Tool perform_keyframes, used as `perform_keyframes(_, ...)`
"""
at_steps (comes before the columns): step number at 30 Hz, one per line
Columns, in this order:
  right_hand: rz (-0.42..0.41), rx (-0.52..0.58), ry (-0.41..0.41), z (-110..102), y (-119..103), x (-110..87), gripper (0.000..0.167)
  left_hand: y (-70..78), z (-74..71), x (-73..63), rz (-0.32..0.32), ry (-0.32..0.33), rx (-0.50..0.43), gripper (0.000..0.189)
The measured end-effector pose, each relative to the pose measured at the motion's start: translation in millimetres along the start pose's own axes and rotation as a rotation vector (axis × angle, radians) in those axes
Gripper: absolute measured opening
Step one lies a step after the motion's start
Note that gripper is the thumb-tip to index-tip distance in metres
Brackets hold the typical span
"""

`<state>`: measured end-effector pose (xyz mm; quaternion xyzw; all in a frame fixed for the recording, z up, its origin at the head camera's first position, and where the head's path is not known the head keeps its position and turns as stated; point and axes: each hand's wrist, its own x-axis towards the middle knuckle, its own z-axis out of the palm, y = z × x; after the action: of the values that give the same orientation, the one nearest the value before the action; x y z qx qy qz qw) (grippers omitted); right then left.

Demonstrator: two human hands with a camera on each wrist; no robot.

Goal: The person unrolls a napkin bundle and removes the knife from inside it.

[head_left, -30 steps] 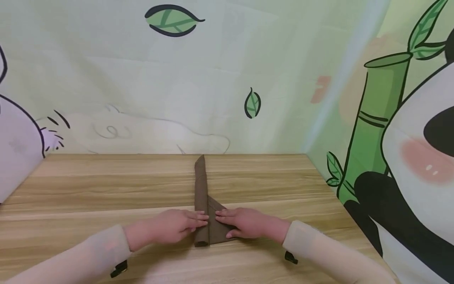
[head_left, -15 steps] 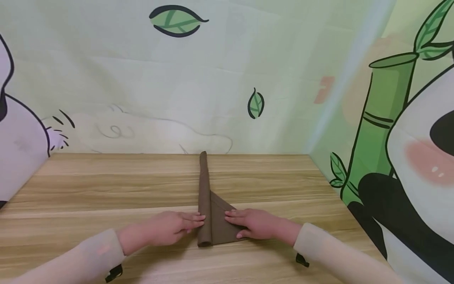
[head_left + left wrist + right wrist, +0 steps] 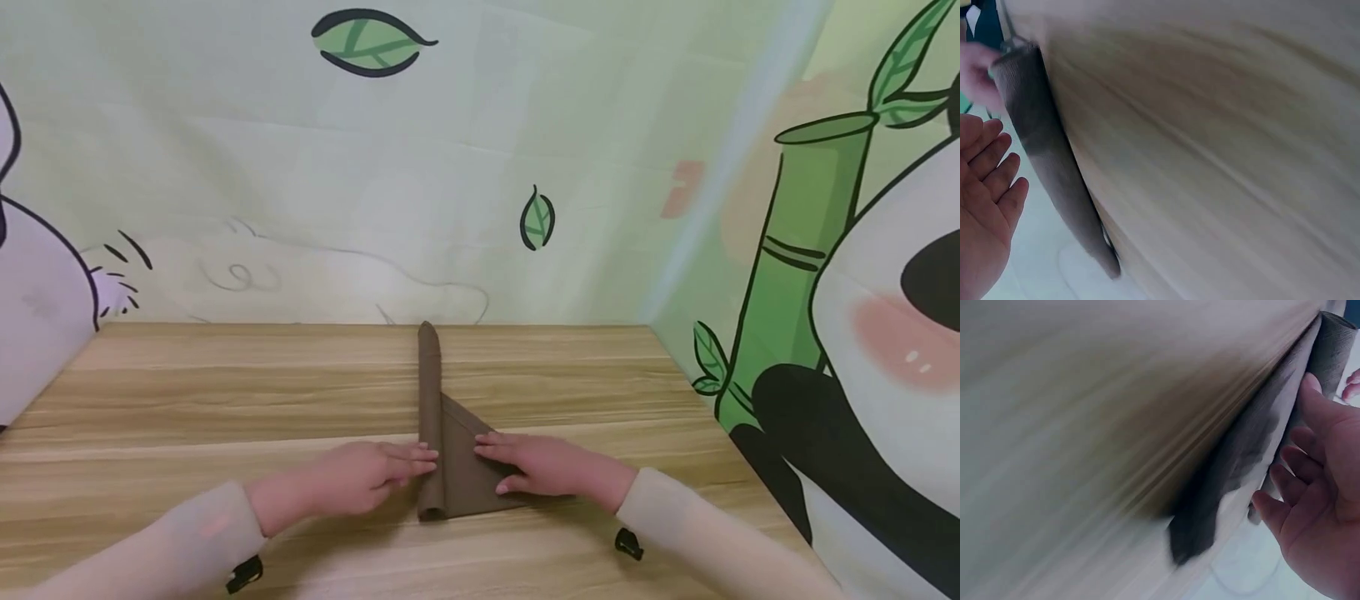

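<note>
A brown cloth [image 3: 468, 483] lies on the table, its left side wound into a long narrow roll [image 3: 429, 383] that points away from me. To the right of the roll the cloth spreads flat in a triangle. My left hand [image 3: 351, 477] rests its extended fingertips on the roll near its close end. Fingers spread, my right hand [image 3: 553, 464] lies over the triangle's right part and hides some of it. The left wrist view shows the roll [image 3: 1047, 137] beside the left hand [image 3: 985, 206]. In the right wrist view, the right hand [image 3: 1325, 481] is by the flat cloth [image 3: 1229, 469].
The wood-grain table [image 3: 225, 392] extends around the cloth on both sides. Behind it stands a pale wall covering [image 3: 420, 167] with printed leaves. A printed panda and bamboo [image 3: 810, 208] cover the right side.
My right hand has shifted to the right over the cloth, and more of the flat triangle shows between the hands. The roll looks slightly thinner. My left hand stays at the roll.
</note>
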<state>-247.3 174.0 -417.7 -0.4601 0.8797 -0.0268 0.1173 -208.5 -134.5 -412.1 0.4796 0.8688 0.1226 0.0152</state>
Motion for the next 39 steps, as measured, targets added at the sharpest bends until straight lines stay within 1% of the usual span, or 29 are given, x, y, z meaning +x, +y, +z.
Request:
perform_keyframes(2, -0.002, 0.026, -0.001, -1, -5, 8.6, 0.061, 3.7, -0.3, 4.9, 0.038, -0.031, 0.013, 0.039)
perform_keyframes(5, -0.020, 0.029, -0.023, 0, -12, 18.8, 0.061, 8.4, 2.6, 10.6, 0.081, -0.079, 0.036, 0.037)
perform_keyframes(7, -0.028, 0.016, -0.037, 2, -15, 21.5, 0.062, 9.4, 4.7, 12.0, 0.105, -0.079, 0.061, 0.036)
perform_keyframes(10, -0.045, -0.009, -0.032, 3, -14, 22.0, 0.062, 8.2, 6.8, 10.5, 0.110, -0.073, 0.066, 0.035)
perform_keyframes(13, -0.055, 0.000, -0.018, 3, -10, 20.1, 0.061, 7.4, 6.2, 7.7, 0.098, -0.064, 0.066, 0.036)
perform_keyframes(15, -0.042, 0.024, -0.023, 4, -5, 17.9, 0.062, 6.9, 5.8, 6.8, 0.093, -0.057, 0.070, 0.036)
perform_keyframes(19, -0.027, 0.067, -0.029, 4, 4, 10.8, 0.062, 6.3, 4.5, 4.6, 0.059, -0.050, 0.058, 0.037)
perform_keyframes(21, -0.026, 0.072, -0.027, 4, 8, 7.4, 0.062, 6.2, 3.4, 2.4, 0.039, -0.048, 0.044, 0.038)
perform_keyframes(23, -0.031, 0.067, -0.022, 4, 12, 4.1, 0.062, 5.5, 3.3, -0.3, 0.035, -0.036, 0.039, 0.039)
perform_keyframes(27, -0.016, 0.068, -0.027, 2, 16, -1.2, 0.062, 1.1, 5.1, -9.0, 0.060, 0.023, 0.061, 0.037)
perform_keyframes(30, 0.008, 0.081, -0.032, 0, 19, -6.6, 0.063, -2.2, 8.1, -16.3, 0.051, 0.045, 0.067, 0.036)
perform_keyframes(33, 0.015, 0.081, -0.033, -1, 20, -9.5, 0.063, -4.2, 9.6, -22.1, 0.020, 0.033, 0.054, 0.036)
perform_keyframes(35, 0.012, 0.071, -0.034, -3, 20, -10.1, 0.063, -4.0, 9.5, -23.3, 0.004, 0.022, 0.043, 0.037)
perform_keyframes(36, 0.015, 0.060, -0.039, -4, 19, -9.6, 0.063, -3.8, 9.1, -23.1, 0.001, 0.018, 0.046, 0.037)
perform_keyframes(39, 0.023, 0.037, -0.041, -8, 15, -5.6, 0.063, -2.5, 7.9, -19.7, 0.017, 0.029, 0.067, 0.037)
